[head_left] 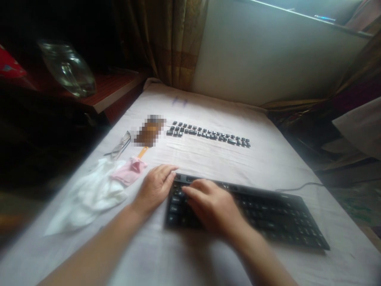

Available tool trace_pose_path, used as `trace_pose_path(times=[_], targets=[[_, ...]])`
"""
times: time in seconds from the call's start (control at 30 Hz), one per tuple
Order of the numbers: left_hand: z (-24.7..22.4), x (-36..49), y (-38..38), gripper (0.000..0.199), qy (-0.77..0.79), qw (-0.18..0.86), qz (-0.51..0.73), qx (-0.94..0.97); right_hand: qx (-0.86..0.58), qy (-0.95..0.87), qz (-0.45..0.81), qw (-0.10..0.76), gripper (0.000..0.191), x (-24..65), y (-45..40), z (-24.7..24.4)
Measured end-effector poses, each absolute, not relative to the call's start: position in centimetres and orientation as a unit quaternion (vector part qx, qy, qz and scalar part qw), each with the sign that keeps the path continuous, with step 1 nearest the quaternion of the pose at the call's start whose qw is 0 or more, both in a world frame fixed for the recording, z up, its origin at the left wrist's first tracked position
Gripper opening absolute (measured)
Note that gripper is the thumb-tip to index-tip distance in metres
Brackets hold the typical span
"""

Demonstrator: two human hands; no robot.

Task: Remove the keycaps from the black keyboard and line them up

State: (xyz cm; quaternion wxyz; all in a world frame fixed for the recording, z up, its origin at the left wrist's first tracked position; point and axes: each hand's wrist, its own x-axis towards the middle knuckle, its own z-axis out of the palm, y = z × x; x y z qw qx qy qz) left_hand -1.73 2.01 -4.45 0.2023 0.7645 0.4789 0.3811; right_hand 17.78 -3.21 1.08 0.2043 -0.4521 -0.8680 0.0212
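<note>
A black keyboard (285, 214) lies at a slant on the pale cloth. Beside its left far corner rests my left hand (156, 183), fingers stretched forward and the thumb by the keyboard's edge. Over the leftmost keys is my right hand (212, 202), its fingers bent and close together, with the index fingertip down at the upper left keys. Whatever may be between those fingers is hidden. Farther back, small black keycaps (213, 136) lie loose in rows on the cloth.
Left of my hands lie a white cloth (89, 194), a pink cloth (129, 171), eyeglasses (121, 145) and a blurred-out brown object (150, 133) above an orange strip (143, 152). A cable (300, 186) runs off right. A glass jar (70, 71) stands on a wooden table (114, 89).
</note>
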Motion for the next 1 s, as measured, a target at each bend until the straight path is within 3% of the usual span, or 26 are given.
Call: trace_pose_path(times=[0.1, 0.27, 0.57, 0.7, 0.83, 1.0], targets=[[-4.4, -1.8, 2.0, 0.023, 0.478, 0.199, 0.38, 0.766, -0.44, -0.888, 0.036, 0.132, 0.031, 17.0, -2.5, 1.0], [-4.5, -1.7, 2.1, 0.022, 0.477, 0.18, 0.381, 0.771, -0.427, -0.898, 0.067, 0.075, 0.02, 16.8, -1.5, 1.1], [-4.7, -1.8, 2.1, 0.021, 0.475, 0.17, 0.383, 0.773, -0.398, -0.907, 0.055, 0.124, 0.021, 16.6, -0.8, 1.2], [-4.9, -1.9, 2.2, 0.021, 0.475, 0.172, 0.386, 0.772, -0.46, -0.875, 0.023, 0.147, 0.024, 17.9, 1.8, 1.3], [-5.0, -1.9, 2.3, 0.022, 0.468, 0.166, 0.393, 0.774, -0.583, -0.812, -0.019, 0.022, 0.025, 19.4, 6.2, 0.9], [-5.1, -1.9, 2.3, 0.022, 0.47, 0.17, 0.396, 0.77, -0.591, -0.807, 0.007, -0.007, 0.022, 20.5, 8.0, 0.3]])
